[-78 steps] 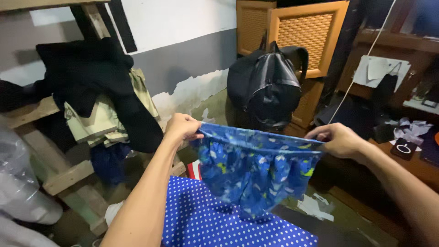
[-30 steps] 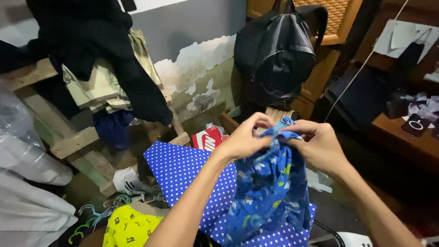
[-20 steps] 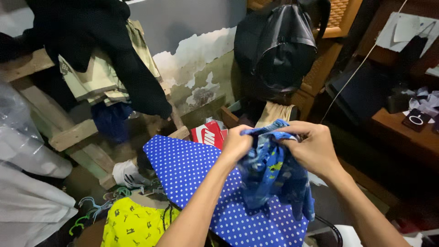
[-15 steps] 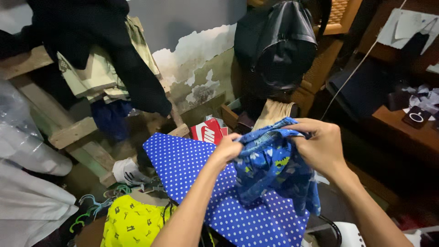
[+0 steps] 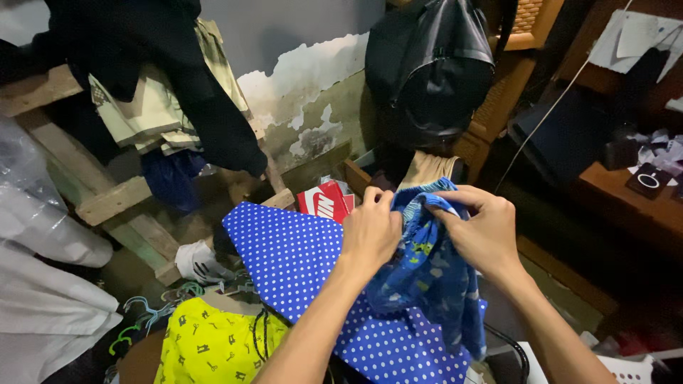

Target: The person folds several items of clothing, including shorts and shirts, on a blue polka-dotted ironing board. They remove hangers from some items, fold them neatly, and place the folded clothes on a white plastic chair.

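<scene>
Both my hands grip a small blue patterned garment (image 5: pixel 434 274) bunched between them, above a blue board cover with white dots (image 5: pixel 299 263). My left hand (image 5: pixel 371 231) clutches the cloth's left side with fingers curled in. On the right, my right hand (image 5: pixel 480 231) pinches the waistband at the top. The rest of the garment hangs down below my right wrist.
A yellow patterned cloth (image 5: pixel 206 348) lies lower left by some plastic hangers (image 5: pixel 153 313). A red shoe box (image 5: pixel 325 200) sits beyond the board. Dark clothes (image 5: pixel 178 85) drape over a wooden frame (image 5: pixel 114 203). A black backpack (image 5: pixel 434 71) hangs at the back; a wooden desk (image 5: pixel 626 206) stands right.
The garment was held stretched wide between my hands; they have since come together and bunched it up. In the last half second my left hand closed in on the cloth.
</scene>
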